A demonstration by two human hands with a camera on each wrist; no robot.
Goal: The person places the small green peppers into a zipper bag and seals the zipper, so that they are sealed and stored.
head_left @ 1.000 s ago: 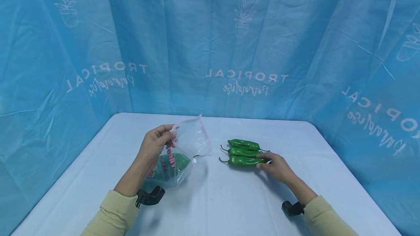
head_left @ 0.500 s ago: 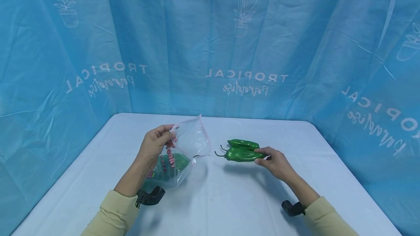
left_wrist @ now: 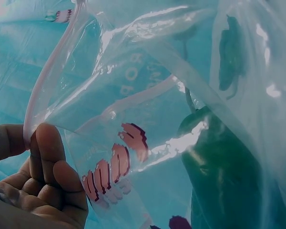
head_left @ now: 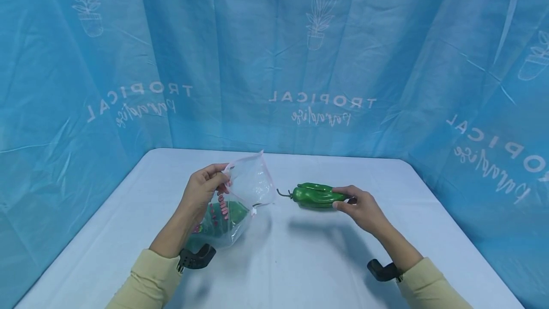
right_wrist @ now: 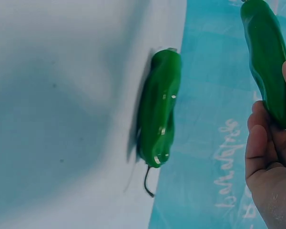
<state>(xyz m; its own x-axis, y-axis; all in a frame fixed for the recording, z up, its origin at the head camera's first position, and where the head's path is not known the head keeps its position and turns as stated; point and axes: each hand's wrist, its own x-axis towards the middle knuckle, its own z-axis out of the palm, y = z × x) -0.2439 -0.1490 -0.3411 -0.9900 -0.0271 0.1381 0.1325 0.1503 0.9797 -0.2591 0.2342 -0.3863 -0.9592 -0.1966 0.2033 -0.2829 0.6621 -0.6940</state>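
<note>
My left hand point(head_left: 202, 186) pinches the pink-edged rim of a clear plastic zip bag point(head_left: 254, 178), holding its mouth up. Inside the bag lies a green pepper point(head_left: 237, 212), seen large through the film in the left wrist view point(left_wrist: 219, 167). Pink print runs across the bag's side. To the right, my right hand point(head_left: 363, 211) grips a long green chili pepper point(head_left: 315, 198) by its blunt end, thumb against fingers, stem pointing left. The right wrist view shows this pepper raised, with green pepper point(right_wrist: 159, 109) lying on the white table beyond it.
The white-covered table point(head_left: 279, 271) ends at a rounded back edge. Blue printed curtains point(head_left: 253, 61) hang behind it and on both sides. A black wrist mount point(head_left: 197, 256) sits on the left wrist, another point(head_left: 383, 272) on the right.
My right hand has lifted the nearest chili pepper off the table and shifted it slightly back and left, so it now overlaps those behind. The left hand and bag have stayed put.
</note>
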